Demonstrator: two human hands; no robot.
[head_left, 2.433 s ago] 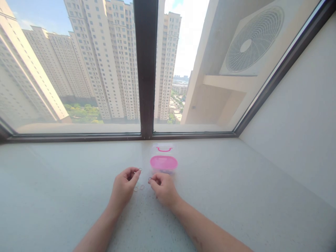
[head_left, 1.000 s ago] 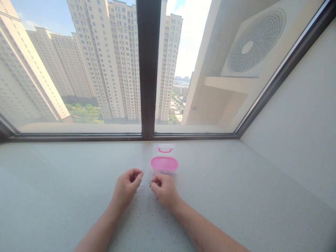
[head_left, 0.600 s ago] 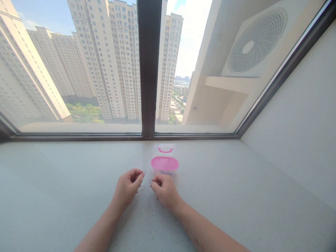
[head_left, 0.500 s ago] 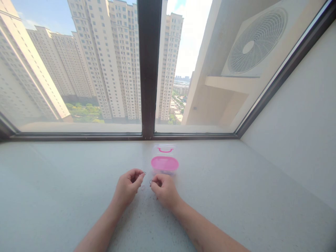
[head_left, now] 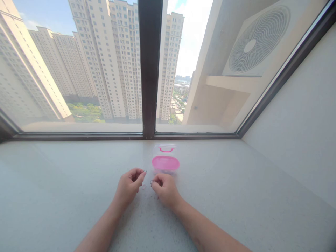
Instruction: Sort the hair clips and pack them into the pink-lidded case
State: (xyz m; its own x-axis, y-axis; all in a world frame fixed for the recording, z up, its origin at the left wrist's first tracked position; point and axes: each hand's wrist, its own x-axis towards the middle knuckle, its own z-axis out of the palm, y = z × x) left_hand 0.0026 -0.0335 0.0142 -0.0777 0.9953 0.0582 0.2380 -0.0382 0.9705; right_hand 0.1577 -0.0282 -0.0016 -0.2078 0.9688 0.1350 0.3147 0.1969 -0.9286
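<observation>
My left hand (head_left: 128, 183) is closed in a pinch on a small thin ring (head_left: 145, 171), which pokes out past the fingertips. Just to the right and a little nearer, my right hand (head_left: 165, 189) pinches another small dark ring (head_left: 151, 182) between thumb and forefinger. The two rings are apart. Between the hands, a tiny pale pinkish loop (head_left: 143, 187) lies on the surface; its exact kind is too small to tell. Behind my right hand stands a clear plastic box with a pink oval panel (head_left: 166, 163), its lower front partly hidden by the hand.
A clear lid with a pink handle (head_left: 166, 149) stands up behind the box. The pale speckled sill (head_left: 65, 182) runs to a dark window frame (head_left: 149, 105). A white wall (head_left: 296, 122) bounds the right side; tall buildings and an air-conditioner unit (head_left: 259, 42) show outside.
Almost nothing differs. The view has shifted very slightly, and both hands keep their pinches on the rings in nearly the same place.
</observation>
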